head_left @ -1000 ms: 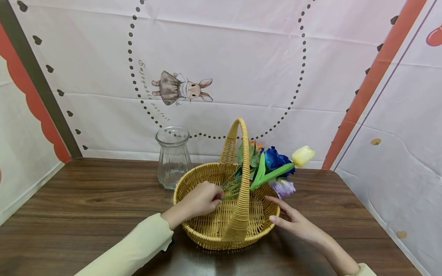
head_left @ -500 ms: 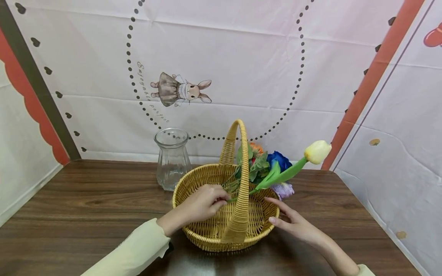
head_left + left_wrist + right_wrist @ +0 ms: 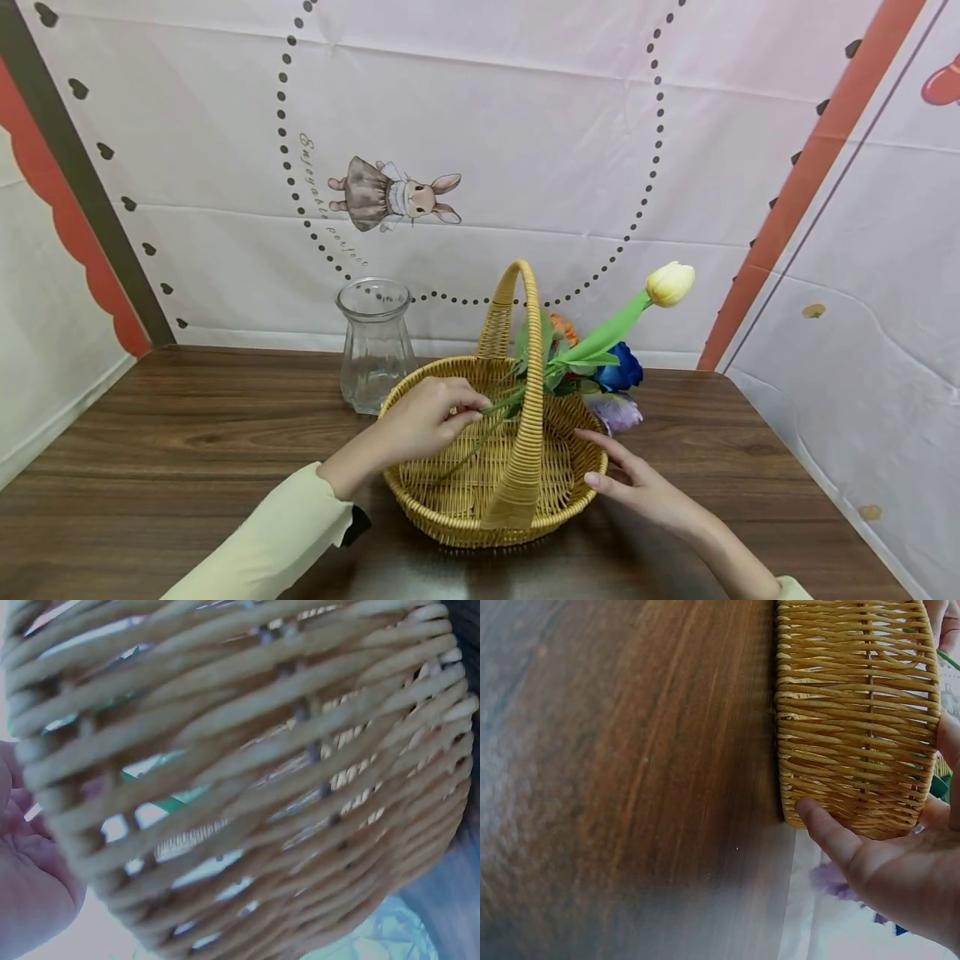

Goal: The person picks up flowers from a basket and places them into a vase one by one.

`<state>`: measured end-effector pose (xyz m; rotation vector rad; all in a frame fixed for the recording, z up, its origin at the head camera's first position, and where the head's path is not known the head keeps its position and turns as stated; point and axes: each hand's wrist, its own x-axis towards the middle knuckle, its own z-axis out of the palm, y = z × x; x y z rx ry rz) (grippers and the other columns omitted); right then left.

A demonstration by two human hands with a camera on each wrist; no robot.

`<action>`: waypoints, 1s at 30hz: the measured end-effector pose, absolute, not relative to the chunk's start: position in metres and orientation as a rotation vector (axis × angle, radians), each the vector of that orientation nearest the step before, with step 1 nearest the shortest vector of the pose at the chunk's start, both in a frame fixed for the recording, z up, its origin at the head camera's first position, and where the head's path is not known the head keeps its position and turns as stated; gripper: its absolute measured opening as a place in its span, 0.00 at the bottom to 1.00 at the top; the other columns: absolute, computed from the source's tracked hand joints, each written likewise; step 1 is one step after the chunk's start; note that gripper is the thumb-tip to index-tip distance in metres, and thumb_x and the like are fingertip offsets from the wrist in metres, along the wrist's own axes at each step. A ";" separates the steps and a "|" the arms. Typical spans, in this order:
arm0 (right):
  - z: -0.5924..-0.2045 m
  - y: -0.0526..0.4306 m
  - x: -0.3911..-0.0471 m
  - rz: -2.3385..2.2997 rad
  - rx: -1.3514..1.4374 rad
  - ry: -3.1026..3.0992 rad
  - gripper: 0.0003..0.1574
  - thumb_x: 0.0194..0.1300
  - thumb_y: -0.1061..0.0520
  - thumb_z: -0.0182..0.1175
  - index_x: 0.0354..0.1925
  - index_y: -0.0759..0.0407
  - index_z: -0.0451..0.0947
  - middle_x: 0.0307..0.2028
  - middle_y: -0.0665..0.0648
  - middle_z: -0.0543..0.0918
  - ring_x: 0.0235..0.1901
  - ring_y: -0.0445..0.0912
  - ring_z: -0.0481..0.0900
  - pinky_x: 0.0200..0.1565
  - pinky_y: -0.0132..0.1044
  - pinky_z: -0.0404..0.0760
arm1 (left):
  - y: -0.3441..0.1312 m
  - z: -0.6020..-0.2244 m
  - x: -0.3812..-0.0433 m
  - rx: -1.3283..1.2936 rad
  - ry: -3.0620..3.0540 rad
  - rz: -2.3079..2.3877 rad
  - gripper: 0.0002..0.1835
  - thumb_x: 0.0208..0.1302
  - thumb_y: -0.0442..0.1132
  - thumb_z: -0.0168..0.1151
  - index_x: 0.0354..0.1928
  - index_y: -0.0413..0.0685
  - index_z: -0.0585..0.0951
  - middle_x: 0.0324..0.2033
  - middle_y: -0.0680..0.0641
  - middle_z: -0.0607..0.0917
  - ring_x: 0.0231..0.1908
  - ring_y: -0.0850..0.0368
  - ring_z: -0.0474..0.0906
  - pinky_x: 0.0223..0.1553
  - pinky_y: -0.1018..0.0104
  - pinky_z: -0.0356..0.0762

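Between thumb and fingers, my left hand pinches the green stem of a pale yellow tulip. The tulip slants up to the right behind the handle of a wicker basket. My right hand holds the basket's right rim; in the right wrist view one finger lies along the outer wall. A blue rose, a purple flower and an orange flower lean over the basket's back right rim. In the left wrist view, the woven wall hides most of the stem.
A clear glass vase stands behind the basket's left side on the dark wood table. A printed cloth backdrop rises at the table's back edge. The tall basket handle arches over the middle.
My left hand has drawn the tulip out from among the other flowers. Its stem end now sits higher, and the bloom has risen. The right hand has stayed at the rim.
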<state>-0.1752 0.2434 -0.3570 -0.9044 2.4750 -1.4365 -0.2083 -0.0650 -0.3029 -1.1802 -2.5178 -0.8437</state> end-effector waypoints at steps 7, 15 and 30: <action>-0.355 0.244 -0.173 -1.396 -0.841 2.513 0.31 0.67 0.61 0.50 0.65 0.68 0.55 0.62 0.73 0.59 0.60 0.62 0.59 0.50 0.29 0.69 | -0.078 -0.292 -0.206 -1.144 -2.570 -0.758 0.08 0.56 0.32 0.61 0.38 0.44 0.83 0.32 0.52 0.83 0.27 0.66 0.73 0.31 0.72 0.73; -0.349 0.243 -0.172 -1.379 -0.606 2.447 0.37 0.69 0.56 0.48 0.66 0.75 0.46 0.64 0.77 0.52 0.61 0.71 0.52 0.54 0.57 0.66 | -0.102 -0.288 -0.203 -1.156 -2.635 -0.761 0.08 0.56 0.30 0.60 0.38 0.43 0.83 0.33 0.51 0.83 0.28 0.67 0.76 0.31 0.75 0.74; -0.349 0.242 -0.171 -1.353 -0.561 2.467 0.38 0.68 0.54 0.49 0.64 0.77 0.48 0.62 0.78 0.55 0.60 0.70 0.55 0.54 0.56 0.66 | -0.153 -0.282 -0.194 -1.086 -2.657 -0.858 0.08 0.55 0.28 0.61 0.37 0.43 0.83 0.32 0.51 0.83 0.21 0.69 0.71 0.22 0.74 0.72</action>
